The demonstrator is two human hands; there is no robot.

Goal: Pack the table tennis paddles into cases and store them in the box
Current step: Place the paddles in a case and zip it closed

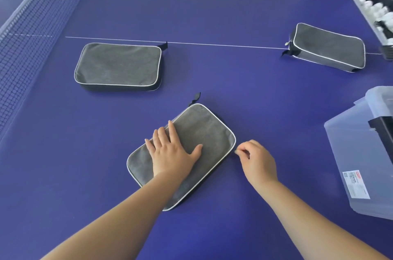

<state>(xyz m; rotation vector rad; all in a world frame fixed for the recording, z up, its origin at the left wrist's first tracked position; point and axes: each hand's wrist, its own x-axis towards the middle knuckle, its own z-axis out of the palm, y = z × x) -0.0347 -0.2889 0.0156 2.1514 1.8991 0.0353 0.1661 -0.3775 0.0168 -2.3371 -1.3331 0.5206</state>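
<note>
Left hand (172, 151) presses flat on near case (191, 149); right hand (254, 158) pinches its zipper pull at 3 o'clock. Next: finish zipping, then box (348, 153).

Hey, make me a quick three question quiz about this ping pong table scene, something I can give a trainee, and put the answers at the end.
1. How many grey cases lie on the table?
2. True or false: the left hand lies flat on the nearest case.
3. Where is the clear plastic box? A) by the net B) at the right edge C) between the hands

Key
1. Three: the nearest case, the left case and the far right case.
2. True.
3. B. The right hand, fingers curled, pinches at the nearest case's right edge, apparently at the zipper; the pull itself is hard to make out.
</note>
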